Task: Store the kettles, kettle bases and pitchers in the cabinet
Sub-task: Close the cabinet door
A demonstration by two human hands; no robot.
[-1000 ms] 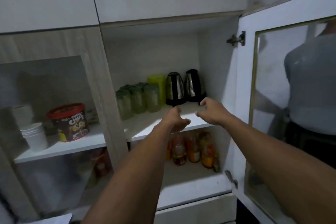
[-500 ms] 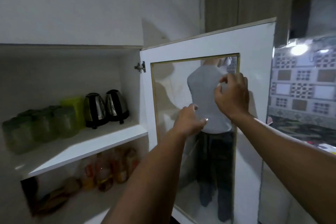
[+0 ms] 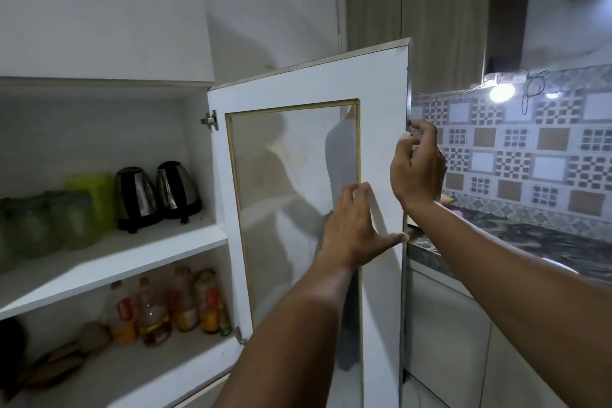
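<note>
Two steel kettles (image 3: 137,197) (image 3: 177,189) stand on black bases side by side on the upper cabinet shelf (image 3: 109,262). Left of them stand a bright green pitcher (image 3: 94,199) and frosted green pitchers (image 3: 74,220). The white cabinet door (image 3: 381,116) with a glass pane is swung open. My left hand (image 3: 356,228) lies flat against the door's inner face near its free edge, fingers apart. My right hand (image 3: 417,164) curls its fingers around the door's outer edge, higher up.
Several sauce bottles (image 3: 178,308) and a bag of food stand on the lower shelf. A dark stone counter (image 3: 530,242) with a patterned tile wall (image 3: 546,142) and a lit lamp (image 3: 501,91) lies to the right, behind the door.
My view turned right, away from the shelves. Both hands moved from the shelf front across the glass pane to the door's free edge; my right hand now grips that edge.
</note>
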